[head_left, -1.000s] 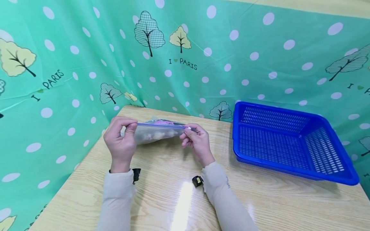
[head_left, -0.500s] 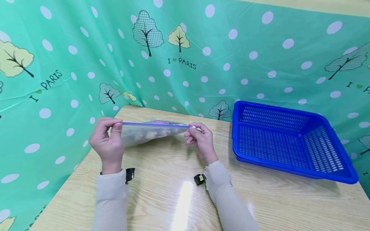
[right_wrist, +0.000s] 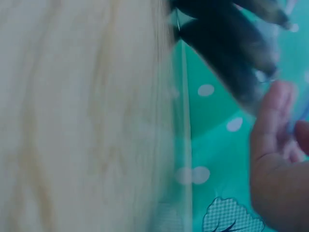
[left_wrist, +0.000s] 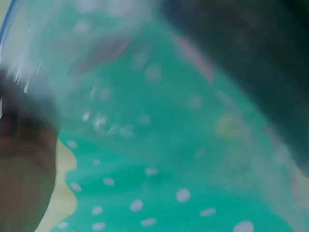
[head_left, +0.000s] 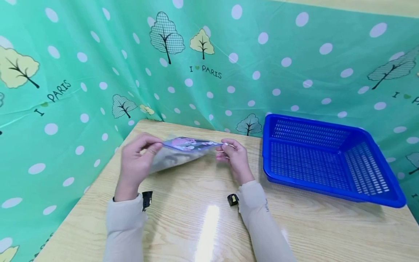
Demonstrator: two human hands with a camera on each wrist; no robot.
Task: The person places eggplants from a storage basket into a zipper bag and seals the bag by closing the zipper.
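A clear zip bag (head_left: 176,157) with a blue zip edge and a pink and dark print hangs between my hands above the table. Pale, lumpy contents show dimly through its near side. My left hand (head_left: 137,160) pinches the left end of the zip edge between thumb and fingers. At the other end, my right hand (head_left: 238,157) pinches the corner beside a small white piece. The zip edge bows towards me, and the printed side shows behind it. In the right wrist view, dark elongated shapes (right_wrist: 231,53), blurred, lie beyond the right hand (right_wrist: 277,174).
A blue perforated plastic basket (head_left: 311,162) stands on the wooden table (head_left: 183,218) to the right of my hands. A green dotted curtain (head_left: 229,72) with tree prints borders the table at the back and left.
My left hand first moved left, stretching the zip edge straight, then came back right. My right hand has shifted slightly right. The edge now bows, and more of the print shows.
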